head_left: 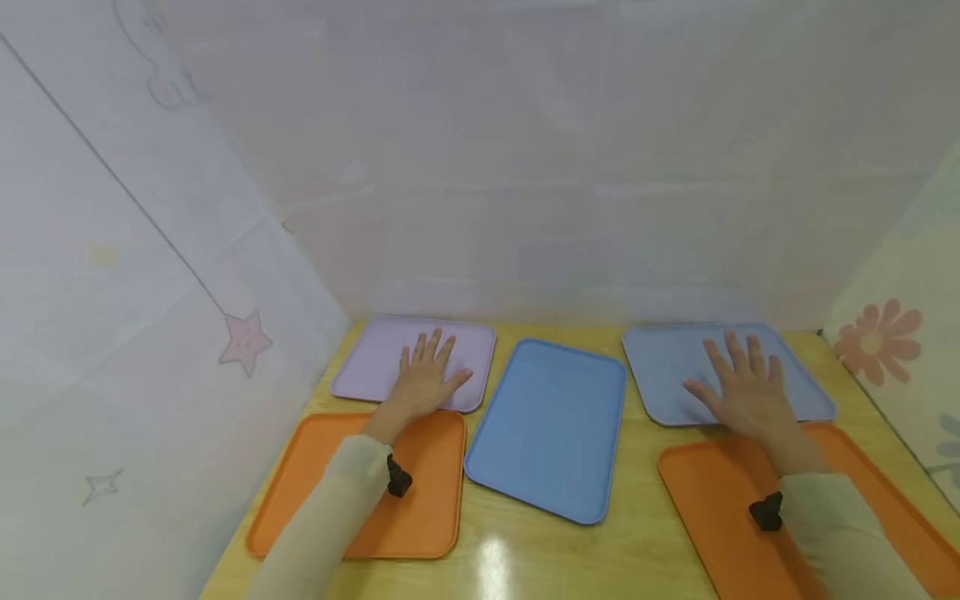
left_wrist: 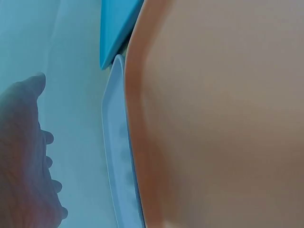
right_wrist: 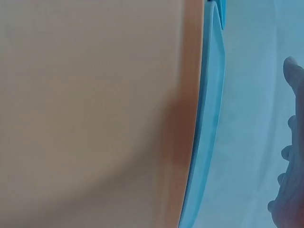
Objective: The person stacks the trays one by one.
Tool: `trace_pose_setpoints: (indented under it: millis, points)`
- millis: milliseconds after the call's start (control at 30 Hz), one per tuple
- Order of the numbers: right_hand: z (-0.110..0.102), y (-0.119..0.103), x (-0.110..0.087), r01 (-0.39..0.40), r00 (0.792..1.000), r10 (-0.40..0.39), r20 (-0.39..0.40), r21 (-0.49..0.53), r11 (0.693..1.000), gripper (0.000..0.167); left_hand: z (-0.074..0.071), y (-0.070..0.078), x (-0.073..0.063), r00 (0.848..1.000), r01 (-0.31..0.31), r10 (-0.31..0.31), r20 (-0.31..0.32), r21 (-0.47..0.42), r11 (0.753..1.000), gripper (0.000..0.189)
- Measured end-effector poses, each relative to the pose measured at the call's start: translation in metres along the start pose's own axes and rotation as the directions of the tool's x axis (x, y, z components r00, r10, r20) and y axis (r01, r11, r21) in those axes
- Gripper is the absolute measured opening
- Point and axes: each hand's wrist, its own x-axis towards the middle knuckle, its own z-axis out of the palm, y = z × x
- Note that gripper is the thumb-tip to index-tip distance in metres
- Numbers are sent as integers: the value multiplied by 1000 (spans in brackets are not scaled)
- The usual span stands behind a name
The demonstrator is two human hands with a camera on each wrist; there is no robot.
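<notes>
In the head view my left hand is spread palm down over the near part of a lilac tray, its forearm above an orange tray. On the other side my right hand spreads its fingers above a grey-blue tray, with the wrist over a second orange tray. Both wrist views show a gap between the hand and the trays below. Neither hand holds anything. Between them lies a blue tray, set at a slant.
All the trays lie on a light wooden table. A pale cloth wall rises behind it, with side walls bearing a pink star and a red flower. A black wrist camera mount sits at the left cuff.
</notes>
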Motion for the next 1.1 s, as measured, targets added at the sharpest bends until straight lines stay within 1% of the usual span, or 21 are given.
trace_pose_setpoints:
  millis: [167,233,333,467,567,667,733,800,900,1000,1100]
  points:
    - [4,-10,1,0,1000,0,23,32,999,92,5,9,1,999,-32,31,-15,-18,999,87]
    - [5,-15,1,2,1000,-3,22,52,999,91,5,14,0,999,-46,45,-28,-39,998,83]
    - [9,-22,0,15,1000,-15,11,75,997,89,3,26,-3,999,-44,42,-29,-83,996,81]
    - [14,-32,1,42,999,-40,-17,107,993,85,-1,42,-9,1000,-10,10,4,-142,990,80]
    - [16,-42,1,67,997,-62,-36,154,986,81,-2,53,-12,999,22,-17,31,-184,983,76]
    - [18,-52,-1,83,996,-79,-28,217,973,77,-1,62,-14,997,55,-42,61,-231,971,68]
    - [18,-58,-1,83,997,-80,-22,250,965,75,-1,66,-15,996,69,-50,79,-261,963,65]
    - [20,-64,-2,80,997,-78,-18,276,958,73,0,69,-16,995,70,-45,94,-289,955,65]
    - [21,-72,-3,56,998,-58,-1,316,947,71,0,72,-17,992,77,-40,120,-324,943,68]
    - [21,-81,-3,28,999,-42,31,360,933,72,-1,74,-20,987,93,-42,152,-343,935,69]
    - [22,-89,-4,17,999,-37,40,406,914,71,-1,77,-22,984,99,-39,175,-348,932,67]
